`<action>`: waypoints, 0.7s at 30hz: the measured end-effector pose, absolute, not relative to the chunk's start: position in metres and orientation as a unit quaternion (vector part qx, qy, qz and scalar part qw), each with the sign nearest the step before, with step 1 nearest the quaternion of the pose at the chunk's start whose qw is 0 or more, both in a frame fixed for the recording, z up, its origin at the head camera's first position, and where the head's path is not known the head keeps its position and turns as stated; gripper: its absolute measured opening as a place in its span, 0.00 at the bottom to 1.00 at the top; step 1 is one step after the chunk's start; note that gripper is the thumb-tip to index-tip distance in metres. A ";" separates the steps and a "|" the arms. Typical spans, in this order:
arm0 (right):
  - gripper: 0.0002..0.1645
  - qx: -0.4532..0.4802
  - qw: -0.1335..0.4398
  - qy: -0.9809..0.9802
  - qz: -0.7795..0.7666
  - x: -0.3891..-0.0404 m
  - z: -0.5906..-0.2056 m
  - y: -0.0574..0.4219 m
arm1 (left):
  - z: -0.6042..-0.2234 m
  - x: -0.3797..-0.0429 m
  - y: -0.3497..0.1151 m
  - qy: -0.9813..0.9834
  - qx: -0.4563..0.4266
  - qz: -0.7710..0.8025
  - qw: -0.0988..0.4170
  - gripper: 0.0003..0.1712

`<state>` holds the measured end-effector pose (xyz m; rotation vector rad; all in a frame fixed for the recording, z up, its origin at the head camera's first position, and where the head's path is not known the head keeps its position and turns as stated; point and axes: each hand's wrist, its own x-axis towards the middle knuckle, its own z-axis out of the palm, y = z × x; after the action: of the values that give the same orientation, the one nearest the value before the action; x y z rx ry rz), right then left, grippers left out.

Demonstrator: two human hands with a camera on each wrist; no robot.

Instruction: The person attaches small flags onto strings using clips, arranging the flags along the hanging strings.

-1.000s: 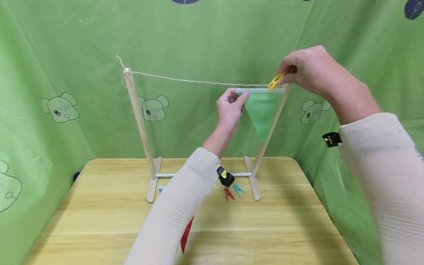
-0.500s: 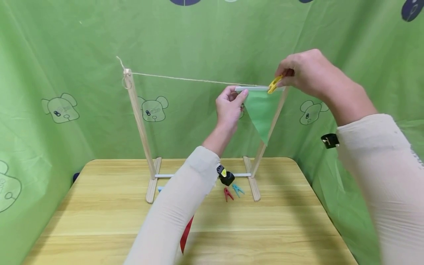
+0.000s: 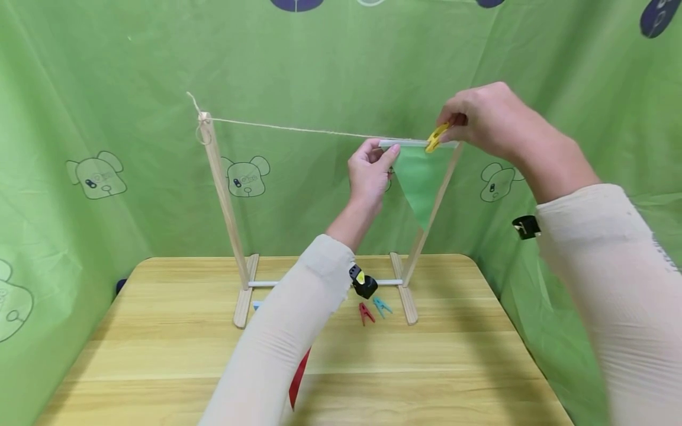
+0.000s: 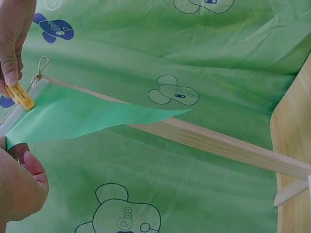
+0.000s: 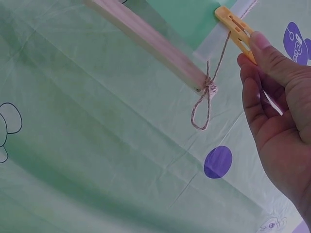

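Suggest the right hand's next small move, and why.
The right hand should probably relax its pinch on the yellow clothespin to let it close: the tip overlaps the white top strip of the green pennant, beside the twine, and the left hand holds the strip's left end. Whether the jaws are seated is unclear.

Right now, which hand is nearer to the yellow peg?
The right hand: it pinches the yellow peg. The left hand grips the green flag at its top left corner, apart from the peg.
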<state>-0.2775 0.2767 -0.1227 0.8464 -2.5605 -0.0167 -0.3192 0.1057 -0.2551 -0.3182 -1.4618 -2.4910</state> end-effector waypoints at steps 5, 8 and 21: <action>0.08 0.311 0.223 -0.924 -0.008 -0.279 -0.123 0.274 | -0.255 -0.319 0.107 -0.502 -0.105 -0.850 0.122 0.11; 0.09 0.316 0.227 -0.921 -0.008 -0.281 -0.123 0.273 | -0.255 -0.319 0.107 -0.502 -0.105 -0.850 0.121 0.10; 0.15 0.323 0.222 -0.920 -0.006 -0.283 -0.125 0.269 | -0.254 -0.322 0.104 -0.499 -0.117 -0.849 0.127 0.11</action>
<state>-0.2827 0.2687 -0.1247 0.8923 -2.5426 -0.0164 -0.3218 0.1037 -0.2536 -0.3409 -1.4532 -2.4706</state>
